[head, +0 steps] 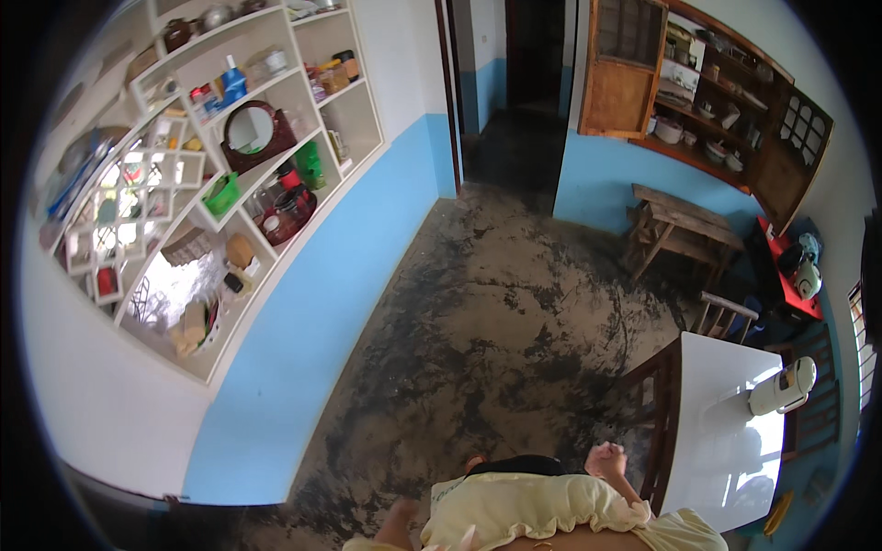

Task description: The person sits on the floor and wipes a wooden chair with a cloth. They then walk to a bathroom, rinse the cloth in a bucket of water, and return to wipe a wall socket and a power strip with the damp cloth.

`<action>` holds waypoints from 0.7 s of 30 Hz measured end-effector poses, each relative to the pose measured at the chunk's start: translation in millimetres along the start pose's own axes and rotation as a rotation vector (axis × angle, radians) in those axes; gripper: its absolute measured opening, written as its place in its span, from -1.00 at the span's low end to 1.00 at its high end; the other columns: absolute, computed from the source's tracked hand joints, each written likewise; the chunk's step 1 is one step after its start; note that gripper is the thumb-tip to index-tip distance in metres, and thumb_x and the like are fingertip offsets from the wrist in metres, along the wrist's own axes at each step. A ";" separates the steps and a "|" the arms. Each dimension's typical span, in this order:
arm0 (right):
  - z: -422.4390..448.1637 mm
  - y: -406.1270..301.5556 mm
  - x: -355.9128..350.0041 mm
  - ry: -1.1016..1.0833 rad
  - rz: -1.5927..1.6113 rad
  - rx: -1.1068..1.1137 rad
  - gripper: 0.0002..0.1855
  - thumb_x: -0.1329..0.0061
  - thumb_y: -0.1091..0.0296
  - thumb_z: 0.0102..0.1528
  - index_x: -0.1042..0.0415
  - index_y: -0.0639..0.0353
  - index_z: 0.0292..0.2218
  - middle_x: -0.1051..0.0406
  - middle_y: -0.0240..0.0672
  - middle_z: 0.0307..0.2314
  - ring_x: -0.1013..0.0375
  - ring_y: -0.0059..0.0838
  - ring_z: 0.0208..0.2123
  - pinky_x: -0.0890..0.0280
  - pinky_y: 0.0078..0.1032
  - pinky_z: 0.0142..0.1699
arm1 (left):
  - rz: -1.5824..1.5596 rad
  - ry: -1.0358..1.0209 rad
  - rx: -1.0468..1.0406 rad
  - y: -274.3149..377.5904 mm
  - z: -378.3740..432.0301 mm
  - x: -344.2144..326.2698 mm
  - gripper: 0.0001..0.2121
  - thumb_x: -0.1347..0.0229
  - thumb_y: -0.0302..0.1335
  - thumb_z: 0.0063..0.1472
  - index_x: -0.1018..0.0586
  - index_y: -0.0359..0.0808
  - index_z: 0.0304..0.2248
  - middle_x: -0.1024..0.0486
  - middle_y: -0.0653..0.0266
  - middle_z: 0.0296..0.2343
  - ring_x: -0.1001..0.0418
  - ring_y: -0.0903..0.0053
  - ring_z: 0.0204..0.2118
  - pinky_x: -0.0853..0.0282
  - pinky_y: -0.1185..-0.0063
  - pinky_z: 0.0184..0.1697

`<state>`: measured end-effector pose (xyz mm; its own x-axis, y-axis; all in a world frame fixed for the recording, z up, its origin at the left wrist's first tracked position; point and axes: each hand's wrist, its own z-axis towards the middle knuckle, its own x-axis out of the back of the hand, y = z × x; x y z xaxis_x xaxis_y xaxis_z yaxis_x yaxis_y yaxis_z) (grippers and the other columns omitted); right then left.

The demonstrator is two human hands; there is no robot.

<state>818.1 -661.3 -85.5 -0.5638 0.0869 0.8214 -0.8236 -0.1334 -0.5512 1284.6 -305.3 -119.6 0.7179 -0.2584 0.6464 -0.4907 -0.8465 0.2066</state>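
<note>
My right hand (pixel 606 460) hangs beside the hem of my pale yellow top (pixel 524 506), its fingers curled in, and nothing shows in it. The nearest thing to it is a dark wooden chair (pixel 663 441) by the white-topped table (pixel 723 441). On my other side, my left hand (pixel 405 510) is low at the picture's bottom edge, blurred and partly cut off, so its fingers cannot be made out. Before me lies a worn concrete floor (pixel 524 310) with dark stains.
White built-in shelves (pixel 310 103) with household items line the left wall. A doorway (pixel 517 138) stands ahead. At right are an open wooden cupboard (pixel 623 103), a rough wooden bench (pixel 689 217), a red-topped table (pixel 778 265) and a white thermos pot (pixel 775 392) on the white table.
</note>
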 end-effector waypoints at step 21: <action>665.3 -230.3 -310.6 -0.137 0.344 -0.217 -0.94 0.08 0.35 0.10 -0.37 0.08 -0.35 -0.37 -0.35 -0.39 -0.38 -0.36 -0.35 -0.31 -0.37 -0.30 | 0.164 0.042 -0.324 251.8 458.9 423.2 -0.62 0.14 -0.15 0.24 -0.49 -0.16 -0.08 -0.50 0.00 -0.21 -0.47 0.15 -0.14 -0.39 0.30 -0.16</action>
<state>1223.9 -1314.4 -116.0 -0.8068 -0.0605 0.5877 -0.5908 0.0805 -0.8028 1691.5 -841.4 -131.0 0.5995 -0.3534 0.7181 -0.7333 -0.6021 0.3159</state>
